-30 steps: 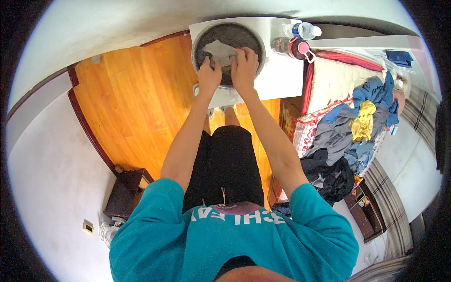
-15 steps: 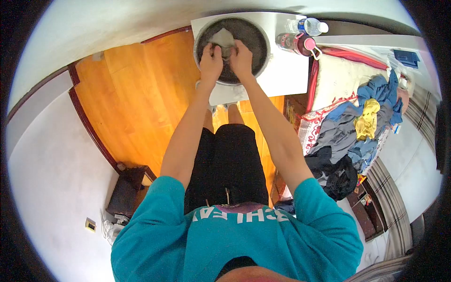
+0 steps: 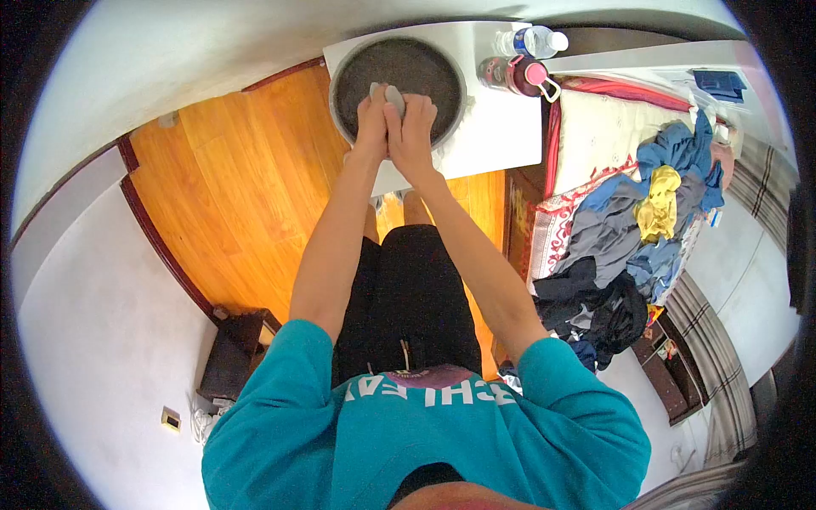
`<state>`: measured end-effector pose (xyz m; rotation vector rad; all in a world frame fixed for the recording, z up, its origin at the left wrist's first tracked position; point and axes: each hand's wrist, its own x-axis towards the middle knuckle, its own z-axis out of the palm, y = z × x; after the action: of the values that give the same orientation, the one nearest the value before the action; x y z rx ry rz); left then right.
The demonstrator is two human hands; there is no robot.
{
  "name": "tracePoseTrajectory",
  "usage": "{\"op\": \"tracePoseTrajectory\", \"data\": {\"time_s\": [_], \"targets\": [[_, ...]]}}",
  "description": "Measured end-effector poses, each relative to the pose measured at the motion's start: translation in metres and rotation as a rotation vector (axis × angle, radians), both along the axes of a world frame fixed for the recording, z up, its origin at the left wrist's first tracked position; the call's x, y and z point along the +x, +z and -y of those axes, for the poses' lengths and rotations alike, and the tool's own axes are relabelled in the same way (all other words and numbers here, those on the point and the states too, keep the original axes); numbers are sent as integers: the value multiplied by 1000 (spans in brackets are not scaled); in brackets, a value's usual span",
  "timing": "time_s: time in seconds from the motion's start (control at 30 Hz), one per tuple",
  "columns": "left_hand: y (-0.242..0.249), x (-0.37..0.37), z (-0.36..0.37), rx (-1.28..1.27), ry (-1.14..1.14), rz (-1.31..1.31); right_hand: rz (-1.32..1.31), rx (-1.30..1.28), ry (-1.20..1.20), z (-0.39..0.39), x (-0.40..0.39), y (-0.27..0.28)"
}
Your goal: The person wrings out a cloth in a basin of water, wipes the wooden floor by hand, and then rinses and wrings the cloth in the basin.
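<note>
A round metal basin (image 3: 463, 98) with dark grey contents (image 3: 395, 64), apparently murky water, stands on a white table. Over its near part, my left hand (image 3: 371, 125) and my right hand (image 3: 414, 127) are pressed together, fingers closed around a light grey cloth (image 3: 393, 99). Only small bits of the cloth stick out between the fingers; the rest is covered by my hands.
Right of the basin on the white table (image 3: 501, 127) lie a clear bottle (image 3: 531, 42) and a bottle with a pink lid (image 3: 520, 76). Heaped clothes, including a yellow piece (image 3: 659, 204), cover part of the bed (image 3: 599, 140). Wooden floor (image 3: 246, 170) stretches left.
My hands have come together and drawn slightly nearer to me. The cloth, spread between them before, is now bunched up inside them. The whole view has shifted a little.
</note>
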<state>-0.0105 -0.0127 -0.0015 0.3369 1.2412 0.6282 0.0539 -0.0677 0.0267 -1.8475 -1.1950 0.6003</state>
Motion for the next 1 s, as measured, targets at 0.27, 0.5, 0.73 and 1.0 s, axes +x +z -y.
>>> {"op": "tracePoseTrajectory", "data": {"time_s": [0.27,0.5,0.73,1.0], "targets": [[25,17,-13,-1,34,-248,38,-176,48,-17,12,-10],[19,23,-8,159,-26,-347,21,-167,13,-16,18,-2],[28,1,-4,348,-299,-599,-54,-127,31,-4,21,27],[100,-53,9,1141,-498,-823,-227,7,-96,40,6,89]]}}
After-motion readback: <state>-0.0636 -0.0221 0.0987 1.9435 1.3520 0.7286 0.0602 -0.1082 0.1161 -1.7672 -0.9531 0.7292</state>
